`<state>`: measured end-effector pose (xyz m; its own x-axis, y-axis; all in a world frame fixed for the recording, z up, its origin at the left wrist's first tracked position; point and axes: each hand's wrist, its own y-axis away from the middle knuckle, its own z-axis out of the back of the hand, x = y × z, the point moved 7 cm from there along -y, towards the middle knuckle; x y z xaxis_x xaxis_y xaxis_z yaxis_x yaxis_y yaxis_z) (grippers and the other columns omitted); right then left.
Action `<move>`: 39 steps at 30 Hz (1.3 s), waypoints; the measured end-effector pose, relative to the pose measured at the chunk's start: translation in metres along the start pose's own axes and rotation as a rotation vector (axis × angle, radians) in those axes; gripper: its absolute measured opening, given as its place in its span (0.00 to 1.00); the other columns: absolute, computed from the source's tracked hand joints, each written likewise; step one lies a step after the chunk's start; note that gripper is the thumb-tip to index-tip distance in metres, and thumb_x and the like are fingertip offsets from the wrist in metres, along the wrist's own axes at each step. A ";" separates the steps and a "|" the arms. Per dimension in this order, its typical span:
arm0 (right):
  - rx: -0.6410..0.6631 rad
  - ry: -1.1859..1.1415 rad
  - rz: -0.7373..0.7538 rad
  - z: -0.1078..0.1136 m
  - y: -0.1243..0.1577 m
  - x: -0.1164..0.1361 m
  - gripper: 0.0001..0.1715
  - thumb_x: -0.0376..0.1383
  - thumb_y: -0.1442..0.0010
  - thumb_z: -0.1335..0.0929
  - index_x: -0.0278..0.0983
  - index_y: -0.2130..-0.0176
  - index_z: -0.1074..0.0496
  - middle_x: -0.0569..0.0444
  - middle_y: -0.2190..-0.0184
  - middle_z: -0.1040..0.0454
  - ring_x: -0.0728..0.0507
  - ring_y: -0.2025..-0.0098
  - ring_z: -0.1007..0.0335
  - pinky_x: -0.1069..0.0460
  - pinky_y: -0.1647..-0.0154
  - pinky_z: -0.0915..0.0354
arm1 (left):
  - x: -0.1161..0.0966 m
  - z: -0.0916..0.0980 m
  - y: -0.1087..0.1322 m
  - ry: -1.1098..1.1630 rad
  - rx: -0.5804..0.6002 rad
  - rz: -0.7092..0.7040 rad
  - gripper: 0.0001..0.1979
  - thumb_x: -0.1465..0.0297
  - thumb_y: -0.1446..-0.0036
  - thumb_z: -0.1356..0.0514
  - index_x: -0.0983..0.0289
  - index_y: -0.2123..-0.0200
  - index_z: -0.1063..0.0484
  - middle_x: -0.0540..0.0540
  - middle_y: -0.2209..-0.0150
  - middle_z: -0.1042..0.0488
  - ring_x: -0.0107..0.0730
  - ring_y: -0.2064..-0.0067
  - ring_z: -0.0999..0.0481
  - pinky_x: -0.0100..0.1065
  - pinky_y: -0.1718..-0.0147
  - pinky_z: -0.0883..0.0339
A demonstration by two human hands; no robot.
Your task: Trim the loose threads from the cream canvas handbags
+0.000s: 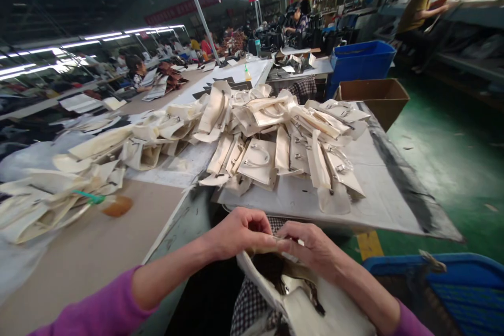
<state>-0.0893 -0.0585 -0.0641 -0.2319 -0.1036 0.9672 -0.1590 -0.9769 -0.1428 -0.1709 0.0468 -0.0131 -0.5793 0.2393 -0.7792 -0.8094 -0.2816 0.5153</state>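
Note:
A cream leather bag piece (303, 307) with metal hardware rests on my lap at the bottom centre. My left hand (240, 231) is closed, its fingers pinching the top edge of that piece. My right hand (311, 247) is closed too, gripping the same edge beside the left, fingertips nearly touching. Just beyond my hands, a grey board (378, 205) carries a heap of similar cream bag pieces (275, 142) with handles and buckles.
More cream pieces (59, 189) lie on the long workbench (98, 252) to the left, near a brown pad (117, 206). A blue crate (452, 283) stands at lower right. A cardboard box (374, 97) and blue bin (362, 60) stand beyond. Other workers sit further back.

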 end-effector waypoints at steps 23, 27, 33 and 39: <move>0.057 0.109 -0.081 0.012 0.026 0.007 0.19 0.41 0.32 0.43 0.42 0.50 0.30 0.54 0.60 0.22 0.44 0.58 0.27 0.49 0.54 0.32 | -0.039 0.011 0.026 -0.651 -0.209 -0.264 0.09 0.70 0.43 0.41 0.64 0.62 0.21 0.52 0.63 0.22 0.31 0.61 0.26 0.28 0.61 0.37; 0.021 0.236 -0.007 0.007 0.006 0.021 0.21 0.39 0.36 0.37 0.43 0.44 0.35 0.53 0.53 0.23 0.45 0.54 0.28 0.51 0.53 0.34 | -0.044 0.003 0.030 -0.754 -0.260 -0.347 0.09 0.71 0.40 0.42 0.65 0.64 0.21 0.53 0.64 0.22 0.30 0.62 0.25 0.28 0.61 0.38; 0.002 0.472 0.116 -0.016 -0.013 0.014 0.17 0.34 0.34 0.44 0.31 0.62 0.29 0.45 0.71 0.23 0.43 0.71 0.29 0.49 0.70 0.39 | -0.040 -0.011 0.030 -0.876 -0.208 -0.401 0.12 0.70 0.36 0.46 0.63 0.62 0.22 0.53 0.65 0.25 0.30 0.62 0.26 0.27 0.61 0.37; -0.040 0.381 0.167 -0.011 -0.002 0.008 0.18 0.39 0.33 0.43 0.35 0.61 0.27 0.50 0.70 0.23 0.45 0.70 0.29 0.50 0.68 0.38 | -0.038 -0.009 0.036 -0.664 -0.227 -0.280 0.13 0.62 0.36 0.44 0.64 0.65 0.24 0.50 0.67 0.27 0.27 0.65 0.29 0.26 0.65 0.39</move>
<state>-0.1018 -0.0552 -0.0582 -0.5951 -0.1760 0.7842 -0.1243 -0.9438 -0.3061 -0.1767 0.0192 0.0319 -0.3494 0.8193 -0.4545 -0.9368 -0.2956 0.1873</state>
